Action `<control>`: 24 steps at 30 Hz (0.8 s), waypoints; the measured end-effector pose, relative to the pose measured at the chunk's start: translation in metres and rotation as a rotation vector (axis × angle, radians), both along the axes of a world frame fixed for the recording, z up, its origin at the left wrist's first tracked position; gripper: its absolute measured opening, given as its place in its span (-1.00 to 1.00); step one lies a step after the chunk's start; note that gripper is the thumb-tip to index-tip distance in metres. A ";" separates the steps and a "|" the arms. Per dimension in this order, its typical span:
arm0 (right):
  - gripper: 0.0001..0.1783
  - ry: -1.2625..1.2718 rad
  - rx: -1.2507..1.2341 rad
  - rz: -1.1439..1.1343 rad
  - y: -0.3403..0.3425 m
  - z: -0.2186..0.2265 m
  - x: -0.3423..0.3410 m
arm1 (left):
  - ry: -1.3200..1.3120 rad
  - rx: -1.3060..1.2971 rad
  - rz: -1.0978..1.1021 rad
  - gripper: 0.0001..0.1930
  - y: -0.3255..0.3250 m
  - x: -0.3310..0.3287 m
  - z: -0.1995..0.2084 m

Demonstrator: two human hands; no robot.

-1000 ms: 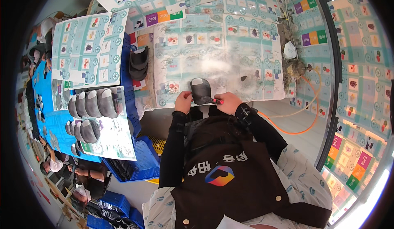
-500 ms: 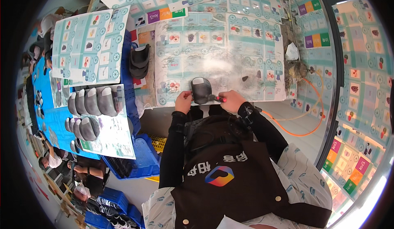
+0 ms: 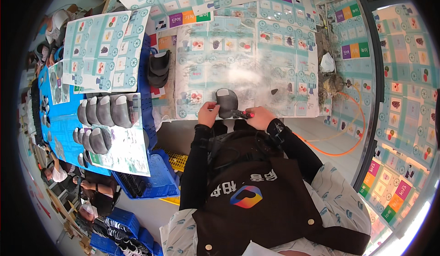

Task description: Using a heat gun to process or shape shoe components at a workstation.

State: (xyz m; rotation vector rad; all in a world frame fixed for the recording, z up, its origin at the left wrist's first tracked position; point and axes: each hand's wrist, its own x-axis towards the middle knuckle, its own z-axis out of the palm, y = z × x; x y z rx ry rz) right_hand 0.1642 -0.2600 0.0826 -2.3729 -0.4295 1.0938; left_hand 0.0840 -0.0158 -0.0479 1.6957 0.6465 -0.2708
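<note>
A dark grey, rounded piece (image 3: 227, 104), like a shoe's toe part with a pale patch at its far end, sits at the near edge of the paper-covered table (image 3: 279, 79). Thumb and fingers of my left hand (image 3: 208, 115) are closed on its left edge. In my right hand (image 3: 260, 118) is a small black-and-red handled tool (image 3: 244, 114). Its tip points left against the near right side of the piece; its exact kind is too small to tell. A small dark scrap (image 3: 274, 91) lies to the right on the paper.
Several similar grey pieces (image 3: 104, 109) stand in rows on a board at left. More dark pieces (image 3: 158, 68) are stacked at the table's left edge. Below are blue crates (image 3: 160, 173). An orange hose (image 3: 337, 154) curves at right. Other people (image 3: 59, 173) are at far left.
The view has shifted slightly. My left fingers have moved a little further up over the piece's left edge. The tool stays at its near right side.
</note>
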 end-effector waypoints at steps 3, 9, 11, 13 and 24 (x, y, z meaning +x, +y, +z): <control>-0.58 0.054 0.158 -0.124 0.002 -0.004 0.003 | -0.020 0.133 -0.020 -0.68 0.008 -0.006 -0.009; -0.70 -0.019 0.246 -0.256 0.015 -0.007 0.022 | 0.040 -0.014 0.086 -0.70 0.019 -0.021 -0.003; -0.69 -0.044 0.246 -0.267 0.014 -0.019 0.024 | 0.027 -0.040 0.151 -0.74 0.027 -0.034 -0.007; -0.68 -0.067 0.242 -0.278 0.010 -0.028 0.028 | 0.060 -0.063 0.164 -0.73 0.033 -0.045 -0.005; -0.59 0.062 0.383 -0.298 0.002 -0.034 0.038 | 0.155 -0.137 0.268 -0.68 0.035 -0.079 0.016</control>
